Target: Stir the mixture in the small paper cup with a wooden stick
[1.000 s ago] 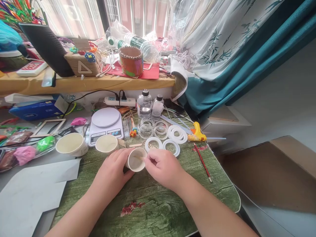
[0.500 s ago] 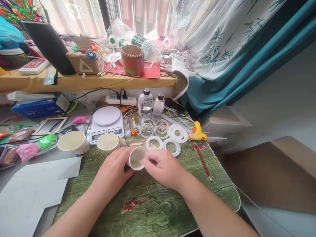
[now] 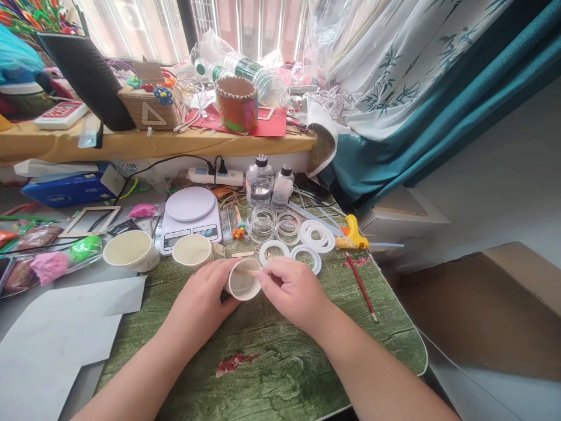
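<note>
My left hand (image 3: 201, 299) grips a white paper cup (image 3: 243, 282) on its side, with the mouth tilted toward me. My right hand (image 3: 293, 290) pinches a thin wooden stick (image 3: 250, 271), whose tip reaches over the rim into the cup. The stick's far end is hidden by the cup wall. Just beyond my left hand stands a second white cup (image 3: 191, 251), and a larger one (image 3: 130, 250) lies further left. Several flat white rings, including one (image 3: 274, 251), sit beyond my right hand.
A kitchen scale (image 3: 190, 216), clear plastic rings (image 3: 262, 225) and two bottles (image 3: 259, 182) stand behind the hands. A yellow glue gun (image 3: 353, 235) and a red brush (image 3: 362, 286) lie on the green wood-pattern mat (image 3: 280, 374). Grey card (image 3: 56, 333) lies at left.
The view has drifted slightly, so the objects sit a little higher and further right. My right fingers have shifted at the rim, and the stick now shows more plainly across the cup's mouth.
</note>
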Available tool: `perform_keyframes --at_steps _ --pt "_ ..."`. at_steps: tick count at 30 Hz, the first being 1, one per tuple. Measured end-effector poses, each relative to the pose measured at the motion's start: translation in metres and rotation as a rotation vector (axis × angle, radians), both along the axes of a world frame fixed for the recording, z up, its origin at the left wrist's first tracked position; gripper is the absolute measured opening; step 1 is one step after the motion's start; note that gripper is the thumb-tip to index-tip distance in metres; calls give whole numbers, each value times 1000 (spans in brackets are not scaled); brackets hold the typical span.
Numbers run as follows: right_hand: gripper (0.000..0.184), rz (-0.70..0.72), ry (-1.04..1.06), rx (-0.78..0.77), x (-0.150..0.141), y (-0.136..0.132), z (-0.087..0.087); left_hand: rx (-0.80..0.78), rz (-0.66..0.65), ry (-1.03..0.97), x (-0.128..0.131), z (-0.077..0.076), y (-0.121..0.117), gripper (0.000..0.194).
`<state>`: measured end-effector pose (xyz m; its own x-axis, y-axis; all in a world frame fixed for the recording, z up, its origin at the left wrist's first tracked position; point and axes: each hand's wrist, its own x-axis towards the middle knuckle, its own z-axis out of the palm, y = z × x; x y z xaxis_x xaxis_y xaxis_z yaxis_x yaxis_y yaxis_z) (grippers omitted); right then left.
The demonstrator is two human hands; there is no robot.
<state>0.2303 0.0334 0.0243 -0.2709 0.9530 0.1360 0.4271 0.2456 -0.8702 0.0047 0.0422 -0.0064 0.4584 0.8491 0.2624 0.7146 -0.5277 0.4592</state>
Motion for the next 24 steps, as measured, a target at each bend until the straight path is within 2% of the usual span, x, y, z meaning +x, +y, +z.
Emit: perform_keyframes --at_steps 4,7,10,14,17,21,24 --pt "35 65 -16 -31 -1 -1 -1 0 4 -11 -1 0 0 48" --pt "34 4 -39 -7 -2 -2 -2 7 5 -20 0 2 0 47" --pt "32 28 -6 -22 -2 -2 -2 8 -2 -21 0 3 0 45" --pt "34 -17 -30 60 -1 -1 -3 20 -3 -16 0 1 1 47" --pt "33 50 14 17 -2 -2 -2 5 -2 -11 -1 0 1 46" --pt "34 -9 -2 35 -2 -3 -1 -12 -3 -16 -1 0 0 47" --pt "32 30 15 -26 -2 -2 0 -21 -3 -16 -1 1 0 46"
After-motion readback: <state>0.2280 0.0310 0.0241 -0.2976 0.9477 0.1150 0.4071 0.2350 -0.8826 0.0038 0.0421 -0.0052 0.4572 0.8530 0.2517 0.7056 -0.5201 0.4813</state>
